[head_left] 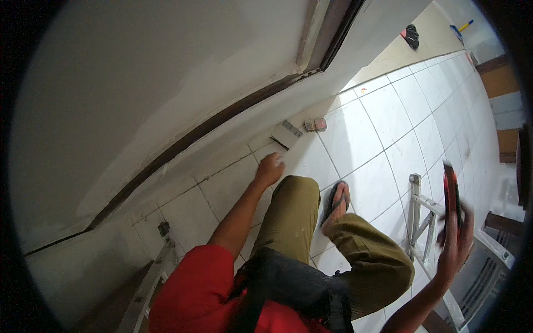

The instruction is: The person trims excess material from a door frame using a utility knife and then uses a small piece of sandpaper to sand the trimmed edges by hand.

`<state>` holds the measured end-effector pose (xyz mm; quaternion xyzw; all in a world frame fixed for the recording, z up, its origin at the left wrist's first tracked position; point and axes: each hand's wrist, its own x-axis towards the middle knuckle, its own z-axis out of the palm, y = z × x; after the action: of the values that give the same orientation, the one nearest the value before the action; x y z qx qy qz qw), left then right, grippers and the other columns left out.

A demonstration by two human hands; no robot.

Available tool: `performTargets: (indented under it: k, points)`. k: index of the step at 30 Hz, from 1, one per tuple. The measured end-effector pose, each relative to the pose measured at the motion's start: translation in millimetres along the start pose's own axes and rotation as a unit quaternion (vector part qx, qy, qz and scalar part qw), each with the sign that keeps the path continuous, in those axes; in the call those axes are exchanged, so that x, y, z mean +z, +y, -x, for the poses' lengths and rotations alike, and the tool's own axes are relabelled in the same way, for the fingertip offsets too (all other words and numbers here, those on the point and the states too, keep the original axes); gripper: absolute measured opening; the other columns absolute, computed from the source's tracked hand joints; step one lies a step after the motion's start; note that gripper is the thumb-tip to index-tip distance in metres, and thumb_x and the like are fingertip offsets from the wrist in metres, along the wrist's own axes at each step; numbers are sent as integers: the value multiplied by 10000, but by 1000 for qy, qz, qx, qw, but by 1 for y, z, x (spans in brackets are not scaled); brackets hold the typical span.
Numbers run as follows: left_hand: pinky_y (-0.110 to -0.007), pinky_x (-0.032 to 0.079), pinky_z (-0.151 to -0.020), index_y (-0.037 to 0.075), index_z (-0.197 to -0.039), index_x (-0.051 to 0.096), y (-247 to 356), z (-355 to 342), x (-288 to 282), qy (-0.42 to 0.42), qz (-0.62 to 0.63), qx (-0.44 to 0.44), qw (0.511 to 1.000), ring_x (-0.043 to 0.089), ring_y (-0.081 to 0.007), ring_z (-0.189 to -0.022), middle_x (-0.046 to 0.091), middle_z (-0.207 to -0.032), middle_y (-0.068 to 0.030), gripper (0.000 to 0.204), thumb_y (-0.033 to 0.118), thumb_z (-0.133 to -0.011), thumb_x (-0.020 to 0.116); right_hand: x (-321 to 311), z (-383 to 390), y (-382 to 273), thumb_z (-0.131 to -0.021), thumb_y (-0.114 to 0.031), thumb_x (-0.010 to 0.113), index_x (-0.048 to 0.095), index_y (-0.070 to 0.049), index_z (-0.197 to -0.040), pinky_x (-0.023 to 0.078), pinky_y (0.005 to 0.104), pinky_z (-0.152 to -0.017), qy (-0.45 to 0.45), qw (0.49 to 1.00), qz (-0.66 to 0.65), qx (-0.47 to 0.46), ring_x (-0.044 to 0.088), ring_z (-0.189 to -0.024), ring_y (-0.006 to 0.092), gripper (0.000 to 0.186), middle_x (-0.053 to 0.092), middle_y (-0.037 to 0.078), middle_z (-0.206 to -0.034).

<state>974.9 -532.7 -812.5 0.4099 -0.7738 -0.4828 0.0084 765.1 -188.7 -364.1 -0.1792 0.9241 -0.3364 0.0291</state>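
My left hand (pixel 270 169) hangs over the floor tiles beside my left knee, its fingers curled. A small pale patch shows at the fingertips, too blurred to name. Just beyond it, against the foot of the wall, lies a flat white piece with a grey strip (pixel 291 129). Next to that sit small pinkish-grey blocks (pixel 316 125). On the right, my right hand (pixel 458 236) is raised and closed round a slim dark object with red edges (pixel 451 188), seen nearly edge-on. A black bag or pouch (pixel 300 283) lies across my waist.
Metal ladder legs stand on both sides of me, the left leg (pixel 152 283) and the right frame (pixel 425 222). A white wall (pixel 166 72) with a dark trim strip (pixel 189 141) runs along my left. A black plastic bag (pixel 411 36) lies far off on the floor.
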Motion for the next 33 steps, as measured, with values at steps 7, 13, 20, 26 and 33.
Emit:
performTargets:
  k: [7,13,20,26,33]
  points:
    - [-551,411,-1243,12,-1444,576,-95,-7,-17,20,-282,57,958,400,-421,-1573,397,-1710,-218,512,159,-969,696,57,63,1,-1139,-241,572,607,9,-1429,452,285,-807,-116,990,13,86,550,-905,107,384,642,78,-1047]
    - [-574,377,-1266,-5,-1433,571,-86,-39,-22,5,-328,59,943,305,-410,-1631,333,-1750,-215,508,144,-963,690,58,16,14,-1079,-116,686,556,85,-1503,491,269,-917,-303,916,-34,-263,647,-966,182,487,721,184,-1152]
    - [-588,355,-1268,-14,-1485,537,-92,-35,-24,12,-343,-22,939,322,-414,-1620,314,-1769,-205,559,154,-971,680,43,52,23,-1085,-40,638,636,109,-1405,499,265,-833,-236,955,-159,83,627,-862,145,353,747,123,-1097]
    - [-568,354,-1273,-7,-1503,522,-100,-18,-25,-3,-355,-45,934,289,-383,-1641,305,-1780,-182,552,160,-1002,684,39,44,19,-1076,-58,648,656,105,-1367,497,275,-856,-273,959,-72,33,628,-883,152,334,744,143,-1106]
    - [-604,353,-1259,-19,-1450,559,-107,-24,-18,40,-293,-3,955,326,-417,-1618,308,-1772,-218,536,121,-948,683,49,49,13,-1072,-77,666,645,101,-1372,491,289,-842,-249,965,-80,15,617,-886,151,349,736,139,-1101]
